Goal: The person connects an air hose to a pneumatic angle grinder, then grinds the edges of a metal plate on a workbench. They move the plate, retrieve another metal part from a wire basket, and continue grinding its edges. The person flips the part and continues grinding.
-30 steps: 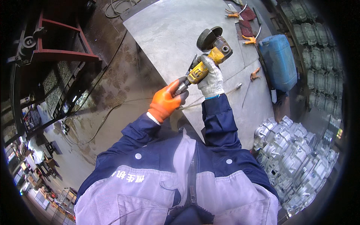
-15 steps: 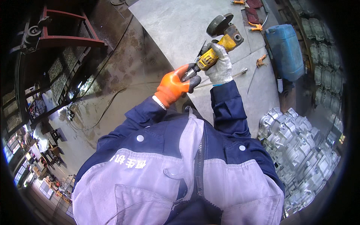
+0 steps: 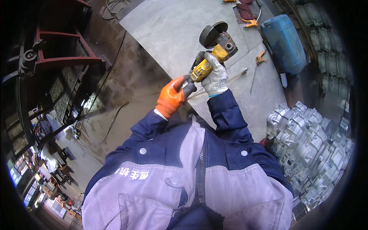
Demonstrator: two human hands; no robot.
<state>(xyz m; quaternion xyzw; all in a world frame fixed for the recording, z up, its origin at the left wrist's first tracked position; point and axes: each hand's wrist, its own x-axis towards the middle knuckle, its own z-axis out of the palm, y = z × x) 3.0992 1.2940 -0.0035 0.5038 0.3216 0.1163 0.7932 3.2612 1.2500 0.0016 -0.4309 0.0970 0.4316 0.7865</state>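
Both hands up on the yellow angle grinder: right hand in a grey glove wraps its body, left hand in an orange glove clasps the rear end. Beneath lies a grey metal sheet, a blue drum at its far right edge, silver castings stacked beside.

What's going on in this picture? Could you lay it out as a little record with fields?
Setting: workshop floor, seen from above the person's chest
Tool: yellow angle grinder with a dark disc guard, held up off the surface
Left hand: orange glove, gripping the grinder's rear end
Right hand: grey-white glove, wrapped around the grinder's body
Beneath the tool: large grey metal sheet
On the sheet: blue plastic canister, lying on its side
To the right: heap of silvery cast metal housings
To the left: red steel frame
Clothing: blue and grey work jacket
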